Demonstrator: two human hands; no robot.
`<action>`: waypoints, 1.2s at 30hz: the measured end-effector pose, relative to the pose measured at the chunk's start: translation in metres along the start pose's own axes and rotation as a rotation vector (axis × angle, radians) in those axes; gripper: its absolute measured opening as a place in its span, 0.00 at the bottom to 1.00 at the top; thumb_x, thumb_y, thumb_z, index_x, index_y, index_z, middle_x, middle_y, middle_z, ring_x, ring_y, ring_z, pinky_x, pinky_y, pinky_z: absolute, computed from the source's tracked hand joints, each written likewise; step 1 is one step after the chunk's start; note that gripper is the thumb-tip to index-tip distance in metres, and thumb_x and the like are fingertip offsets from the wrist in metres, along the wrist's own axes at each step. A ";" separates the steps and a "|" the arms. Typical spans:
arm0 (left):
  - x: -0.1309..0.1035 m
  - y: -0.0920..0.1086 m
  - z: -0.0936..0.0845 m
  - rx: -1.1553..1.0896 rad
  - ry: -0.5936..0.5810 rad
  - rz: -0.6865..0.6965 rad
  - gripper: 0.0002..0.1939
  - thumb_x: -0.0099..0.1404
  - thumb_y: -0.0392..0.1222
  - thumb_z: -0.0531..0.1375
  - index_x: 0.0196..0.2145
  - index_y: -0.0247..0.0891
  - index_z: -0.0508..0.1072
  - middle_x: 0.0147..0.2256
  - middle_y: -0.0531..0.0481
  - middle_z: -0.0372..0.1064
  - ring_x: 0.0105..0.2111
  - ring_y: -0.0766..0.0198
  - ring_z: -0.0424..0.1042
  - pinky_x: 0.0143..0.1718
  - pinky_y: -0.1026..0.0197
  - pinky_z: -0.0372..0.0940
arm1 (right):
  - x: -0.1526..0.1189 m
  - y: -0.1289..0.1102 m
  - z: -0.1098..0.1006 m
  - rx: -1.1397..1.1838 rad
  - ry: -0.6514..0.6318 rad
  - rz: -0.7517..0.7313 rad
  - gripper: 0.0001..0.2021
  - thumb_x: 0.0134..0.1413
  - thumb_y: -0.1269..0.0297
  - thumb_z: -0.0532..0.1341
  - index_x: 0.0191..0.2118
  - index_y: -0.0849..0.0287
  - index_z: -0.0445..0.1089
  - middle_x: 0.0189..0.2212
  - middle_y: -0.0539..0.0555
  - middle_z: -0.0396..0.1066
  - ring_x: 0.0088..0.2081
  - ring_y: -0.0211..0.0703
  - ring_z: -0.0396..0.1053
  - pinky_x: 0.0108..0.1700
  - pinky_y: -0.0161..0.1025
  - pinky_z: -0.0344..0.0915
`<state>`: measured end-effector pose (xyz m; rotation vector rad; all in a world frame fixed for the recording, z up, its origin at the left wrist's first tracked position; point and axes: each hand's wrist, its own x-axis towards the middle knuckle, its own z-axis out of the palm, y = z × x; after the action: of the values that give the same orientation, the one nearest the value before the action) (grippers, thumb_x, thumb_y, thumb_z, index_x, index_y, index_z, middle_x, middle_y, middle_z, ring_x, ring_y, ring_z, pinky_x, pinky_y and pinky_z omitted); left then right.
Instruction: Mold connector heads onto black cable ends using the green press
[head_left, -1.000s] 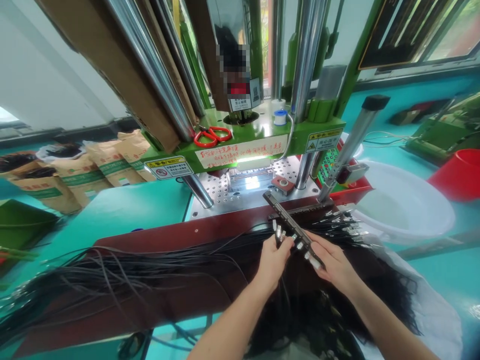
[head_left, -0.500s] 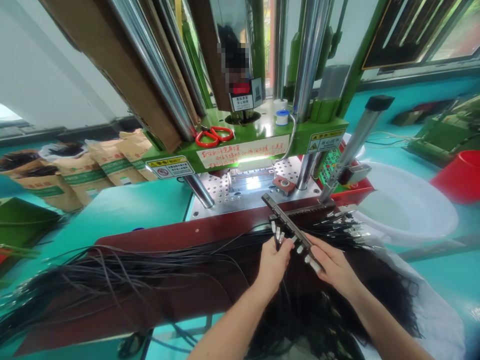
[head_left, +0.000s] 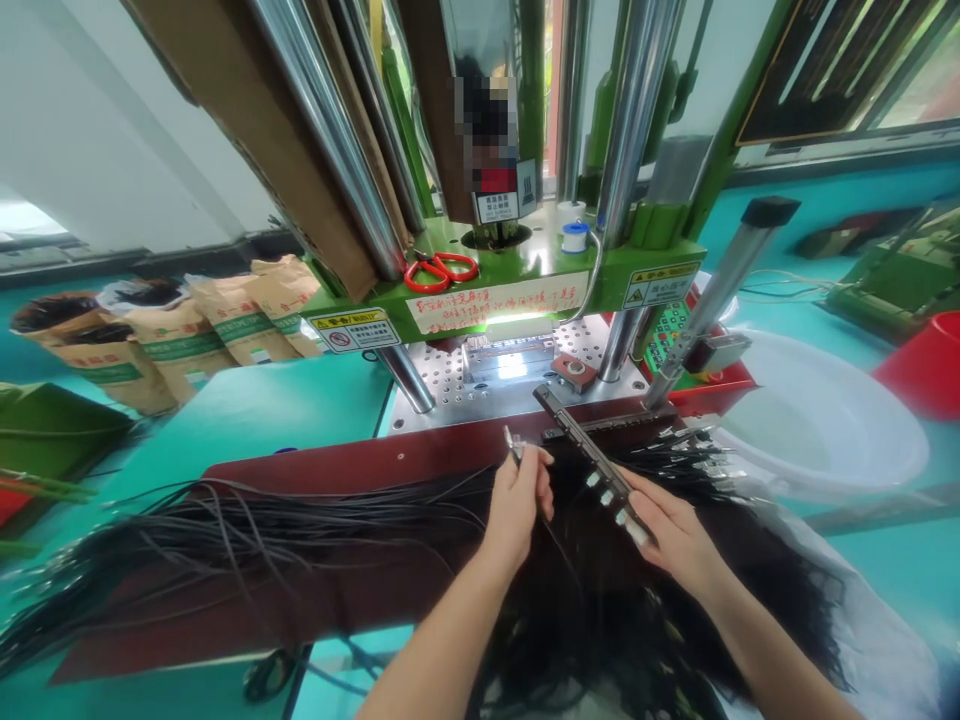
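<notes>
My left hand (head_left: 517, 497) is closed on a black cable whose small silvery connectors (head_left: 513, 441) stick up past the fingers. Gripped by its near end, a long narrow metal bar (head_left: 579, 437) slants up and away from my right hand (head_left: 670, 525). Several whitish connectors (head_left: 604, 497) sit along the bar's left side, close to the right fingers. A gap separates the left hand from the bar. Beneath the bar, a second dark bar (head_left: 615, 424) lies at the table's far edge, beside a heap of cable ends with silvery tips (head_left: 697, 458).
Black cables (head_left: 300, 520) spread over the brown board (head_left: 360, 462) to the left. Ahead stands a green press (head_left: 517, 295) with a lit metal mould (head_left: 510, 362), red-handled scissors (head_left: 441, 270) and a thread spool (head_left: 575, 237). A white basin (head_left: 832, 400) is at right.
My left hand has drawn leftward, away from the bar, with the connectors in it. The right hand still holds the bar, at much the same slant. The view has shifted slightly.
</notes>
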<state>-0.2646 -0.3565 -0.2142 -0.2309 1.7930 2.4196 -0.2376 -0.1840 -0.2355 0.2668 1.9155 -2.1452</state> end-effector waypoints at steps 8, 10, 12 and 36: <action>0.001 -0.009 0.013 -0.017 -0.043 -0.106 0.11 0.59 0.46 0.52 0.27 0.41 0.52 0.15 0.64 0.45 0.12 0.77 0.43 0.12 0.73 0.41 | -0.001 -0.004 0.001 0.013 -0.047 0.006 0.25 0.47 0.50 0.61 0.50 0.55 0.65 0.19 0.48 0.59 0.16 0.28 0.44 0.17 0.28 0.38; 0.001 -0.009 0.014 -0.008 -0.080 -0.063 0.11 0.59 0.46 0.53 0.26 0.40 0.52 0.16 0.63 0.44 0.13 0.78 0.43 0.13 0.73 0.41 | 0.000 -0.004 0.000 0.003 -0.065 0.015 0.26 0.48 0.50 0.60 0.51 0.56 0.64 0.19 0.49 0.59 0.16 0.27 0.44 0.17 0.28 0.37; 0.001 -0.007 0.013 -0.009 -0.090 -0.039 0.12 0.59 0.46 0.53 0.27 0.40 0.52 0.16 0.63 0.44 0.14 0.78 0.43 0.13 0.73 0.42 | 0.000 -0.005 0.000 -0.008 -0.074 0.013 0.27 0.48 0.50 0.60 0.52 0.57 0.63 0.19 0.49 0.59 0.16 0.27 0.44 0.16 0.28 0.37; 0.010 -0.006 -0.010 0.055 0.019 0.047 0.14 0.61 0.54 0.48 0.28 0.41 0.56 0.12 0.64 0.46 0.10 0.75 0.43 0.11 0.71 0.42 | 0.002 -0.004 -0.002 0.008 -0.020 0.049 0.27 0.44 0.48 0.61 0.50 0.54 0.65 0.21 0.51 0.64 0.16 0.29 0.49 0.15 0.28 0.41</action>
<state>-0.2732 -0.3640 -0.2245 -0.2093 1.8920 2.4031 -0.2406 -0.1816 -0.2325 0.2893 1.8700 -2.1171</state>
